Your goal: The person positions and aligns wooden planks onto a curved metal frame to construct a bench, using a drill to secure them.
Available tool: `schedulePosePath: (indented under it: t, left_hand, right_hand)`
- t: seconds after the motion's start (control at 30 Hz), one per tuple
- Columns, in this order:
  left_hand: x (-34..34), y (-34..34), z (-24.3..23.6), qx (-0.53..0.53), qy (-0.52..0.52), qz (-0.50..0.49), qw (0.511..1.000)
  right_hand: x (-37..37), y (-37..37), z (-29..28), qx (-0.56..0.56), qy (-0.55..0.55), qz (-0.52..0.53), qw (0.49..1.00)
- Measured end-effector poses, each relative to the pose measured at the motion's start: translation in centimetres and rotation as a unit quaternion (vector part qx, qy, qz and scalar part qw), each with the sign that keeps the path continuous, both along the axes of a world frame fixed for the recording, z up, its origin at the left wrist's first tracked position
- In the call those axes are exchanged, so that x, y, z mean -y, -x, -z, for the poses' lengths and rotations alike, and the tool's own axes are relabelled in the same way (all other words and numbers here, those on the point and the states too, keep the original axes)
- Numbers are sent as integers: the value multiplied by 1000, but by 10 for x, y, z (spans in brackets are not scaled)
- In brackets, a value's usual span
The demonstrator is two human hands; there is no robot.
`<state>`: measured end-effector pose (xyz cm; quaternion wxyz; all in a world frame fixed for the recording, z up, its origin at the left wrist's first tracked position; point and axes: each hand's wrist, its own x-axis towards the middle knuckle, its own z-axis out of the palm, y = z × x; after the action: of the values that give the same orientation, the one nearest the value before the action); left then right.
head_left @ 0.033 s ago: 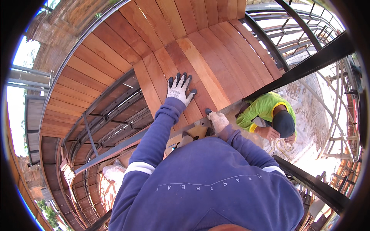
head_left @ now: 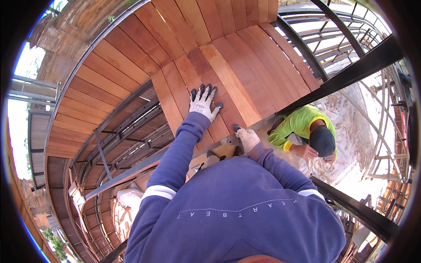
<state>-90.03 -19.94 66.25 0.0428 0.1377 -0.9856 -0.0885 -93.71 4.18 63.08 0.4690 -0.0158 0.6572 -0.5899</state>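
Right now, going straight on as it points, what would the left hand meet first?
The left hand would meet only more wooden boards, then the seam with the next row; height there is unclear.

Planks (head_left: 250,65) red-brn, L hand (head_left: 202,105) wht/blk-gloved, sleeves (head_left: 174,153) blu.

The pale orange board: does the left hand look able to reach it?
Probably yes: the gloved left hand lies on the planks left of the pale orange board, and nothing visible stands up between them.

I hold my left arm (head_left: 177,151) forward, left hand (head_left: 201,105) palm-down, fingers (head_left: 208,90) spread; my right hand (head_left: 249,137) sits near my torso (head_left: 241,197).
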Motion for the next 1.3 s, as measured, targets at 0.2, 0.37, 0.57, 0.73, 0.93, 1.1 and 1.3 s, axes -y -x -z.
schedulePosePath:
  t: [0.2,0.37,0.57,0.73,0.93,1.1,1.3]
  left_hand:
    - [-1,-1,-4,9,-1,-5,1000]
    - [-3,0,-4,1,4,-3,1000]
    - [-3,1,-6,1,-5,-1,1000]
    - [-4,2,-6,-4,-8,0,1000]
    - [-3,-3,-11,2,-15,-14,1000]
    - [0,-18,-13,-50,-80,-47,994]
    - [-64,3,-97,-316,-151,80,933]
  right_hand:
    - [-25,25,6,-165,17,-269,949]
    - [-53,67,-91,-296,-47,-257,919]
    - [-54,123,-121,-401,-61,1,914]
    - [-40,122,-99,-488,-48,74,869]
    - [-6,109,-83,-692,-117,-42,712]
    - [28,101,-94,-684,-62,-95,721]
    - [83,133,-81,-639,-76,-194,740]
